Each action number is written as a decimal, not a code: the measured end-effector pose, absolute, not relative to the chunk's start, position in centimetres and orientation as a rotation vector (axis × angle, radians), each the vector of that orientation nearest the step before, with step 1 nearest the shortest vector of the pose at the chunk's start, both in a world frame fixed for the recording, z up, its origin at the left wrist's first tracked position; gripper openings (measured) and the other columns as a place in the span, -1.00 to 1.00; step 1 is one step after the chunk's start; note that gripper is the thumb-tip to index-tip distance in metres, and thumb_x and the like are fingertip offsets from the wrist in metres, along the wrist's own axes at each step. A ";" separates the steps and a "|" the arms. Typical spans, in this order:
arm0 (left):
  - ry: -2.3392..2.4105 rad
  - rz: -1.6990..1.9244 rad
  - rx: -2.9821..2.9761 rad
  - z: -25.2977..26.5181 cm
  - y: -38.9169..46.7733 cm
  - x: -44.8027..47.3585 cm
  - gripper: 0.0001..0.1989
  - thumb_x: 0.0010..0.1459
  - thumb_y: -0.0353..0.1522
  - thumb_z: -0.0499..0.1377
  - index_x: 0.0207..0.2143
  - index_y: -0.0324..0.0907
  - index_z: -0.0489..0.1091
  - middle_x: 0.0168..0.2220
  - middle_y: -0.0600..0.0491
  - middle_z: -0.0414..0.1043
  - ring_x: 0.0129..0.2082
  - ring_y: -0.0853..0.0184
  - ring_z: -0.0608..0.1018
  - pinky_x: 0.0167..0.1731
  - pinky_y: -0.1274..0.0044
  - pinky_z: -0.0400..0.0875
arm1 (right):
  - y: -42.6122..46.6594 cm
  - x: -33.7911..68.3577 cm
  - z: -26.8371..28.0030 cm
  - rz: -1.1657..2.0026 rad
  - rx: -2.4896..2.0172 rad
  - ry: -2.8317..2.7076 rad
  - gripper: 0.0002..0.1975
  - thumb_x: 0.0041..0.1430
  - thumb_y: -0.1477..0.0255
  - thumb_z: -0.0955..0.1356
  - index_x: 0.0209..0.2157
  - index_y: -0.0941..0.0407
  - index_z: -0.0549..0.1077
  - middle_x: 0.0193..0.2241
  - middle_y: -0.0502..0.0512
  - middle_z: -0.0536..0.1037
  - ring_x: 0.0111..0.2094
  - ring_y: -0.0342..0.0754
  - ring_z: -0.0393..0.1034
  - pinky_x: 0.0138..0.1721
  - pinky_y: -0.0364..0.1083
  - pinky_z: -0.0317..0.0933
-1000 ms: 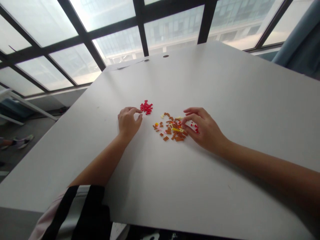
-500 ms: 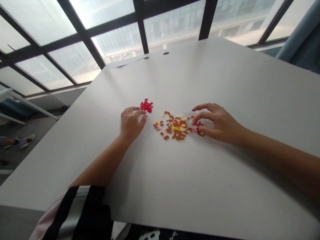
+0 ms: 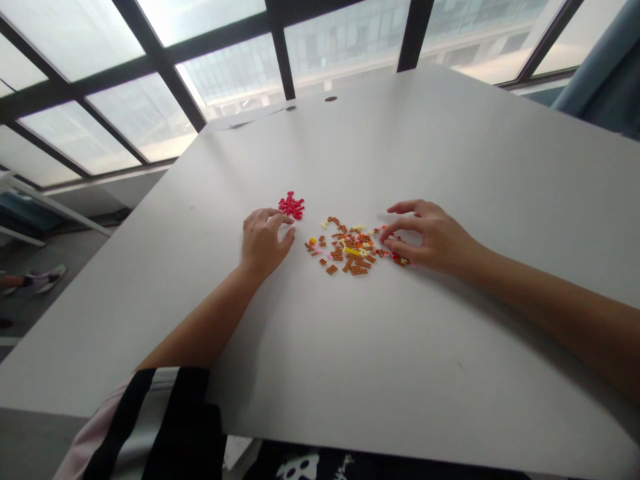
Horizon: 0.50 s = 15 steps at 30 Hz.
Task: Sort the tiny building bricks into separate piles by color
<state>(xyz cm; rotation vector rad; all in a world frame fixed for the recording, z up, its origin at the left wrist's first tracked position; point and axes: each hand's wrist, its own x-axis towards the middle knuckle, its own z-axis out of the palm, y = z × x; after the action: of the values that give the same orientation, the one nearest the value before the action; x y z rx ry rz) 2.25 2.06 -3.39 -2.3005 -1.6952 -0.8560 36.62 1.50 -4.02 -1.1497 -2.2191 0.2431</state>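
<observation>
Small toy building bricks lie loose on a white table (image 3: 320,347). A tight pile of red bricks (image 3: 291,205) sits at the back left, just past the fingertips of my left hand (image 3: 265,241). That hand rests palm down, its thumb and index finger apart with nothing between them. A wider mixed pile of brown, yellow, cream, pink and orange bricks (image 3: 358,262) spreads between my hands. Over its right edge is my right hand (image 3: 434,237), thumb and index tips drawn together among red and brown bricks. Whatever those tips hold is too small to make out. The right hand partly covers the bricks below it.
Dark-framed windows (image 3: 287,60) run behind the table's far edge. Two dark round holes, one a cable hole (image 3: 331,99), are near that edge. A blue-grey curtain (image 3: 600,80) hangs at the right. At the far left, a person's shoe (image 3: 50,279) shows on the floor.
My right thumb and index finger have closed toward each other at the right edge of the mixed pile. My left hand stays beside the red pile. The view has shifted slightly.
</observation>
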 end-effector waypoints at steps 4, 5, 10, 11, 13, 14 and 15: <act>-1.700 -0.855 -2.301 -3.5 2.1 2.2 -0.88 0.22 -0.35 0.25 -0.20 -0.07 0.56 -0.04 -0.07 0.58 0.04 0.04 0.54 0.19 0.13 0.31 | 1.5 36.6 -4.3 0.230 -1.167 -2.256 -0.88 0.16 0.27 0.42 -0.32 -0.07 0.64 0.06 0.19 0.56 0.07 0.28 0.49 0.11 0.40 0.34; -1.700 -0.853 -2.306 -3.5 2.1 2.2 -0.88 0.22 -0.35 0.25 -0.20 -0.07 0.56 -0.04 -0.08 0.58 0.04 0.04 0.55 0.19 0.13 0.31 | 1.5 36.6 -4.4 0.220 -1.172 -2.250 -0.88 0.16 0.28 0.42 -0.32 -0.07 0.64 0.06 0.21 0.56 0.06 0.29 0.49 0.11 0.40 0.34; -1.699 -0.832 -2.320 -3.5 2.1 2.2 -0.88 0.22 -0.36 0.24 -0.20 -0.08 0.57 -0.05 -0.08 0.59 0.02 0.04 0.55 0.18 0.14 0.31 | 1.7 36.7 -3.9 0.194 -1.168 -2.223 -0.87 0.17 0.29 0.42 -0.33 -0.02 0.64 0.06 0.24 0.57 0.06 0.27 0.50 0.13 0.35 0.33; -1.701 -0.822 -2.321 -3.5 2.1 2.2 -0.87 0.21 -0.36 0.24 -0.20 -0.09 0.57 -0.06 -0.08 0.59 0.02 0.04 0.56 0.17 0.14 0.31 | 1.8 36.9 -3.4 0.196 -1.156 -2.225 -0.87 0.17 0.28 0.42 -0.32 -0.02 0.64 0.05 0.21 0.58 0.06 0.25 0.50 0.14 0.32 0.33; -1.702 -0.803 -2.323 -3.5 2.2 2.2 -0.86 0.21 -0.36 0.24 -0.19 -0.11 0.58 -0.07 -0.09 0.59 0.01 0.03 0.56 0.17 0.14 0.32 | 1.9 37.4 -2.2 0.214 -1.120 -2.245 -0.86 0.19 0.25 0.42 -0.31 -0.04 0.64 0.00 0.14 0.62 0.02 0.21 0.52 0.13 0.27 0.34; -1.702 -0.797 -2.324 -3.6 2.2 2.2 -0.86 0.21 -0.36 0.24 -0.19 -0.11 0.58 -0.07 -0.09 0.59 0.01 0.03 0.56 0.16 0.15 0.32 | 2.0 37.8 -1.6 0.237 -1.101 -2.267 -0.85 0.21 0.23 0.41 -0.32 -0.05 0.64 -0.04 0.12 0.64 -0.02 0.19 0.54 0.10 0.23 0.36; -1.703 -0.793 -2.324 -3.6 2.2 2.2 -0.86 0.21 -0.36 0.24 -0.18 -0.10 0.58 -0.08 -0.09 0.59 0.01 0.03 0.56 0.16 0.15 0.32 | 2.1 38.1 -1.0 0.264 -1.083 -2.291 -0.83 0.22 0.20 0.41 -0.33 -0.06 0.63 -0.10 0.10 0.66 -0.08 0.16 0.55 0.06 0.20 0.38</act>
<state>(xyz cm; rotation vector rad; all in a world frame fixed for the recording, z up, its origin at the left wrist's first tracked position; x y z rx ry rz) 2.24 2.18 -3.57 -2.3236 -1.7030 -0.7930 38.10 2.09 -1.03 -1.0826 -2.2908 0.2641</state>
